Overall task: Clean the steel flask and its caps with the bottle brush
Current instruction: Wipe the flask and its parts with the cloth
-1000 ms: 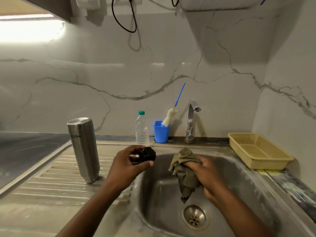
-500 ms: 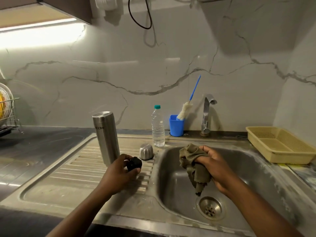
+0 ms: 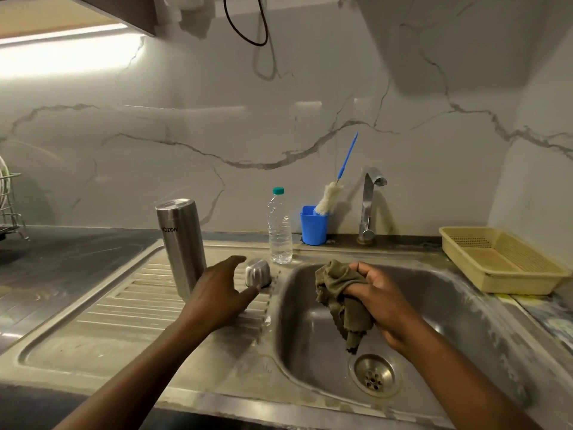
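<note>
The steel flask [image 3: 181, 243] stands upside down on the ribbed drainboard [image 3: 130, 308]. A small steel cap [image 3: 256, 272] sits on the drainboard's right end, with a dark piece showing at its base. My left hand [image 3: 221, 293] lies just left of that cap, fingers spread, thumb tip at its base, holding nothing. Over the sink basin [image 3: 434, 321], my right hand [image 3: 381, 302] grips a crumpled olive cloth [image 3: 338, 293] that hangs down. The bottle brush [image 3: 330, 197], white head and blue handle, leans in a blue cup [image 3: 313, 226] behind the sink.
A clear water bottle [image 3: 280, 228] stands behind the cap. The tap [image 3: 369, 206] rises at the back of the basin, and the drain [image 3: 375, 375] lies below the cloth. A yellow plastic tray [image 3: 499, 259] sits at the right. A wire rack [image 3: 9, 206] stands far left.
My left hand held a black cap; it has moved right to the steel cap and its fingers have spread open. The right hand keeps its grip on the cloth.
</note>
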Tool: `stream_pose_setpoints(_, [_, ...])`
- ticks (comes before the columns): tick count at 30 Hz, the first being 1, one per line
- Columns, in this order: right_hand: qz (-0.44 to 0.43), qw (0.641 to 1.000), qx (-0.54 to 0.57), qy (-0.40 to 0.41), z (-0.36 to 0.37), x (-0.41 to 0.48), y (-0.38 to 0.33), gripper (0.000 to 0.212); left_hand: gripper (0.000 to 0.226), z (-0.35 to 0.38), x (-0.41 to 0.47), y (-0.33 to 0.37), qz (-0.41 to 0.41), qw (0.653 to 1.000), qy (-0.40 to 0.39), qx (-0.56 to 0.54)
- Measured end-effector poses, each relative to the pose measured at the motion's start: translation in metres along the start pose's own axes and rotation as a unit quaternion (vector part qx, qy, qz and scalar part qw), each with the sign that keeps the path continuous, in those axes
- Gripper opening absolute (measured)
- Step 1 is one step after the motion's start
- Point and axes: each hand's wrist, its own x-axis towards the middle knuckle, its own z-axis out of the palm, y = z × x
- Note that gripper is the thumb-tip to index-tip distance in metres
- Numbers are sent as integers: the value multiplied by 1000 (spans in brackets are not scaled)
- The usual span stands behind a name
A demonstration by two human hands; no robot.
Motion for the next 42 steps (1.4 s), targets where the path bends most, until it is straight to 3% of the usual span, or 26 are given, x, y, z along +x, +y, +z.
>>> stream_pose_setpoints(5, [-4, 1000, -5, 0, 0, -2, -2, 17, 71, 7, 48, 21, -1, 997, -55, 46])
stream_pose_setpoints(9, [-5, 1000, -7, 14, 0, -2, -1, 15, 43, 23, 81, 21, -30, 982, -123, 139])
stream_pose_setpoints(15, [-15, 999, -29, 29, 0, -1, -4, 20, 21, 39, 95, 10, -10, 983, -84, 163])
stream_pose_setpoints(20, [-8, 996, -29, 82, -4, 3, -1, 24, 20, 29, 87, 30, 47, 998, -32, 16])
stream_pose_setpoints(22, [-12, 994, -28, 107, -6, 5, 0, 27, 45, 26, 77, 50, 69, 995, -37, -60])
stream_pose_setpoints(24, [-20, 989, -27, 144, -7, 8, -1, 30, 62, 33, 63, 65, 63, 978, -56, -191])
stream_pose_setpoints(26, [-35, 982, -19, 187, -10, 8, -3, 30, 63, 47, 49, 76, 49, 946, -75, -313])
stream_pose_setpoints(28, [-67, 975, -23, 209, -12, 6, -7, 30, 63, 64, 40, 86, 40, 926, -87, -365])
stream_pose_setpoints(35, [-168, 959, -207, 95, -4, 4, 2, 47, 37, 90, 21, 99, 4, 853, -108, -511])
stream_pose_setpoints(39, [-73, 989, -92, 88, -5, 0, -7, 23, 39, 84, 11, 97, 39, 835, -159, -525])
stream_pose_setpoints(42, [3, 994, -50, 95, -6, -2, -4, 36, 39, 86, 8, 101, 61, 846, -153, -506])
